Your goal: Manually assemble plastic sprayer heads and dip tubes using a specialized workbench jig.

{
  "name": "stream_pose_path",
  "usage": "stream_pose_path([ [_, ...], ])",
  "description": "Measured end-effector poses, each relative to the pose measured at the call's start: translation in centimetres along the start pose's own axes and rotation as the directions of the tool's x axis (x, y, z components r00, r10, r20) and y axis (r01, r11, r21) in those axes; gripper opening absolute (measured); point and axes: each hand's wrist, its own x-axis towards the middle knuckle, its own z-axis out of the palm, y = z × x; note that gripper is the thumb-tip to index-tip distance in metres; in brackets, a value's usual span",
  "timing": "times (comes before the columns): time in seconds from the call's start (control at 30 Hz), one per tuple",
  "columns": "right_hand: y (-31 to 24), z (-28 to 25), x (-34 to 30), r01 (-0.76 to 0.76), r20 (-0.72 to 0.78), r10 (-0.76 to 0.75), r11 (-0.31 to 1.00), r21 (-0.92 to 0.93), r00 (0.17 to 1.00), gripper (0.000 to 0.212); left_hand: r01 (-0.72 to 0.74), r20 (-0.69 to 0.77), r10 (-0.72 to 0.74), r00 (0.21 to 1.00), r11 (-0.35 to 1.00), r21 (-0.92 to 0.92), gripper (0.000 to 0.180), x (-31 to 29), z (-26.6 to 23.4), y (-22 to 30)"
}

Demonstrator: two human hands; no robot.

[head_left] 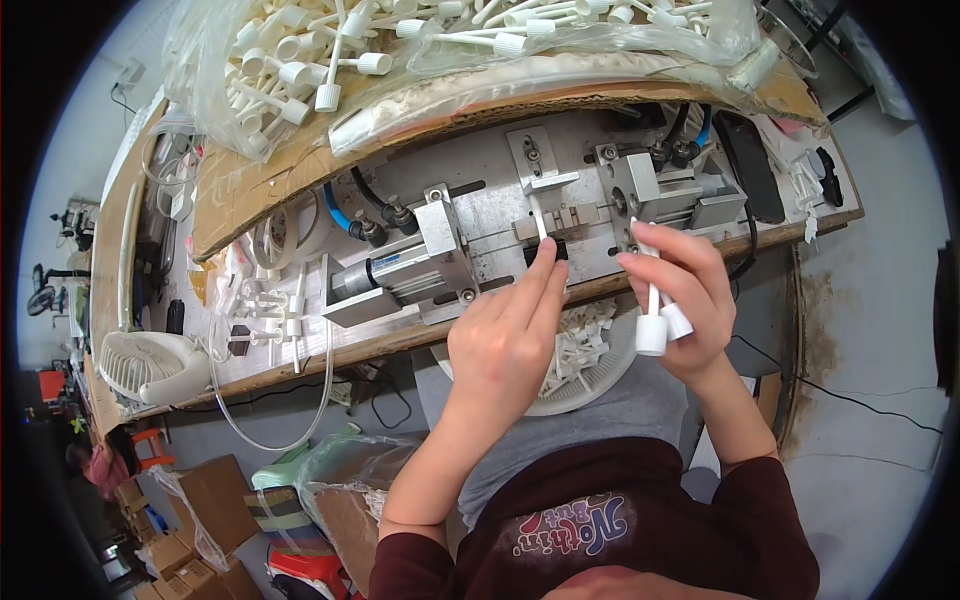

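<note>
At metal fixture [578, 216], white stem [540, 214] touching left hand [503, 345], grip unclear; right hand [700, 295] clamped on capped sticks [652, 334]

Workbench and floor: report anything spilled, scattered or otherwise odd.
Brown staining marks the grey floor right of the workbench, and a dark cable trails across it. Small white parts lie loose near the white fan, looking stray.

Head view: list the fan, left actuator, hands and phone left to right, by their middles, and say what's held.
Fan → left actuator → left hand → right hand, holding capped sticks → phone.
</note>
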Motion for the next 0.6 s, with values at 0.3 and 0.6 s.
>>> stream_pose_path([
  [0.3, -0.2, -0.5, -0.7, -0.011, -0.015, 0.009, 0.980, -0.198, 1.000, 0.050, 0.060, 0.051, -0.052, 0.997, 0.985, -0.162, 0.035, 0.7, -0.7, -0.4],
  [0.6, -0.5, 0.9, 0.7, 0.169, 0.063, -0.160, 0.967, -0.189, 0.985, 0.042, 0.110, -0.014, -0.146, 0.989, 0.805, -0.582, 0.041, 0.0, -2.8, 1.4],
])
